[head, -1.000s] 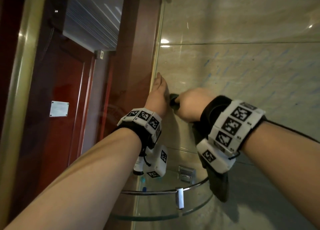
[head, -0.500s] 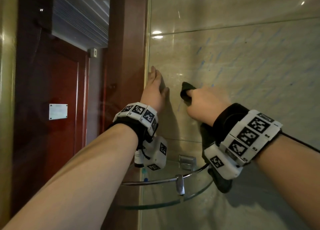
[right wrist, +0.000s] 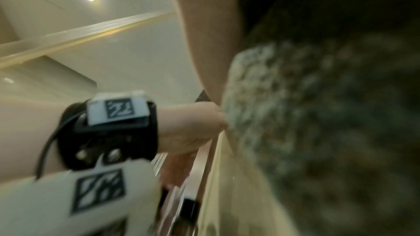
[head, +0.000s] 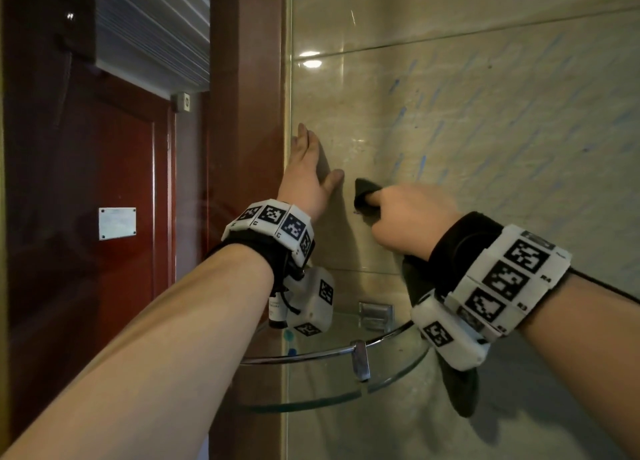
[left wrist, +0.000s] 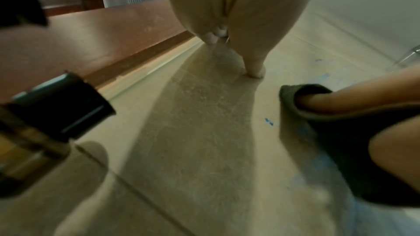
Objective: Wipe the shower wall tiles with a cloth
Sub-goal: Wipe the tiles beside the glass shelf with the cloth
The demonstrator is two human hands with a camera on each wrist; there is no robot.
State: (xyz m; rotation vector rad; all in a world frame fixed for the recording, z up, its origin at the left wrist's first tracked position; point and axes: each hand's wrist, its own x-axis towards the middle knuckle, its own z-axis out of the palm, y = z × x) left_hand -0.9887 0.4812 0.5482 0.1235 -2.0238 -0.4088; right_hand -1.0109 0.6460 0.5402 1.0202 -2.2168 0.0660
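Note:
My right hand (head: 405, 214) grips a dark cloth (head: 364, 196) and presses it against the beige tiled wall (head: 485, 120), which carries faint blue streaks. A loose end of the cloth (head: 462, 390) hangs below my right wrist. In the left wrist view the cloth (left wrist: 341, 132) wraps over a finger of that hand (left wrist: 341, 100). My left hand (head: 308, 172) lies flat on the wall beside the corner, fingers straight, just left of the cloth. The right wrist view is filled by the blurred cloth (right wrist: 318, 114) against the tile.
A curved glass corner shelf (head: 346, 394) with a chrome rail (head: 360, 355) sits under both wrists. A dark-capped bottle (left wrist: 56, 107) stands on it near my left wrist. A red-brown wooden door frame (head: 242, 113) and a door (head: 86, 217) lie to the left.
My right hand has carried the cloth a little to the right along the wall, away from my left hand. The left hand has stayed flat on the tile.

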